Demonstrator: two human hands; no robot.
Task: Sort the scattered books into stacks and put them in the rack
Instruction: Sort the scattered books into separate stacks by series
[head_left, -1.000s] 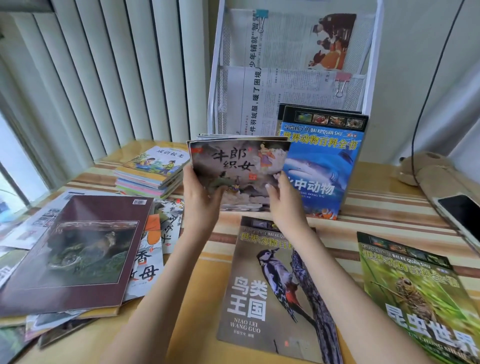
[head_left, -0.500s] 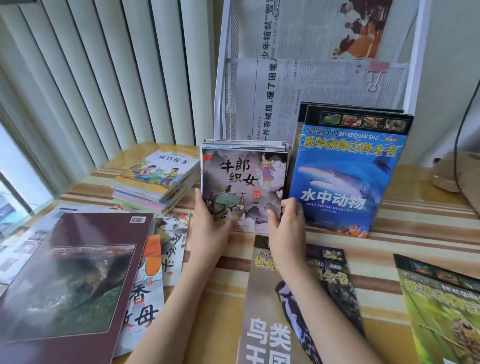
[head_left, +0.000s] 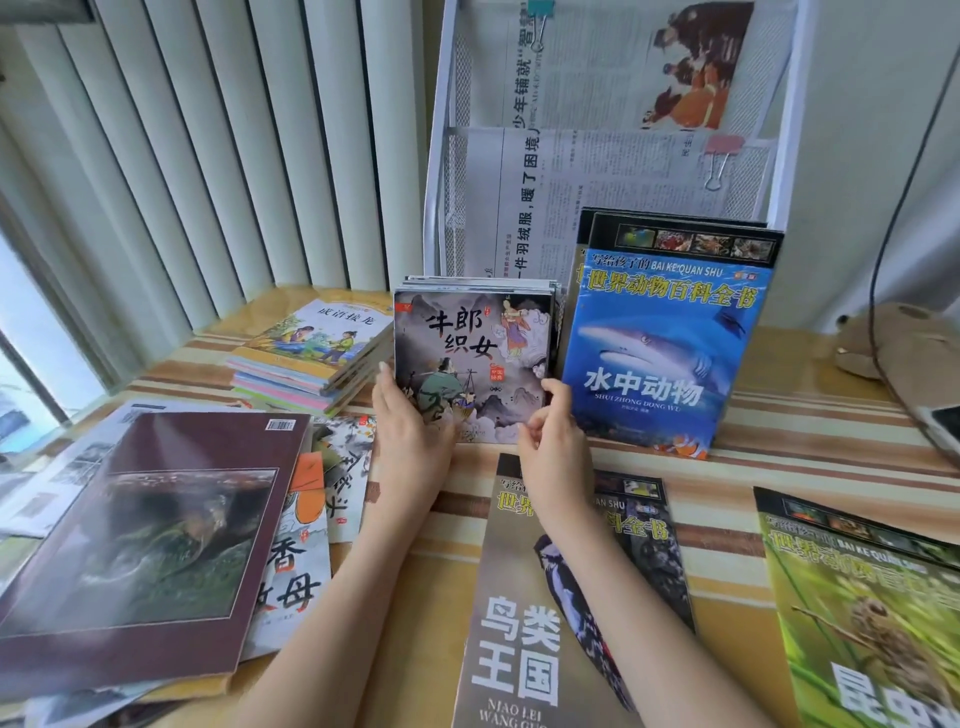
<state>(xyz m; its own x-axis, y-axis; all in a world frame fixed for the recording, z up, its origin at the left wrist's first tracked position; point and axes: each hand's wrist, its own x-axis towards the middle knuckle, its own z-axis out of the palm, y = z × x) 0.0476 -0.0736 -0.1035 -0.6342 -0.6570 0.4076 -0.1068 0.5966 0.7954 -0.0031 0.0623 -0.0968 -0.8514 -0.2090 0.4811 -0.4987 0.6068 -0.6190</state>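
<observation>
A small grey picture book (head_left: 467, 343) stands upright at the front of a row of thin books in the bottom of the white wire rack (head_left: 435, 156). My left hand (head_left: 410, 436) holds its lower left edge, fingers reaching up along the side. My right hand (head_left: 550, 436) pinches its lower right corner with curled fingers. A blue shark book (head_left: 660, 338) stands right beside it in the rack, with another book behind it. Flat on the table lie a bird book (head_left: 519, 649) under my right forearm and a green insect book (head_left: 857, 597).
Left of the rack sits a stack of thin colourful books (head_left: 311, 358). A large maroon book (head_left: 145, 545) tops a loose pile at the near left. Clipped newspapers (head_left: 597, 182) fill the rack's upper tiers. A tan object with a cable (head_left: 904, 353) lies at the right.
Both hands have lowered the grey picture book from the air into the rack's bottom, where it now stands against the thin books. The view has moved closer.
</observation>
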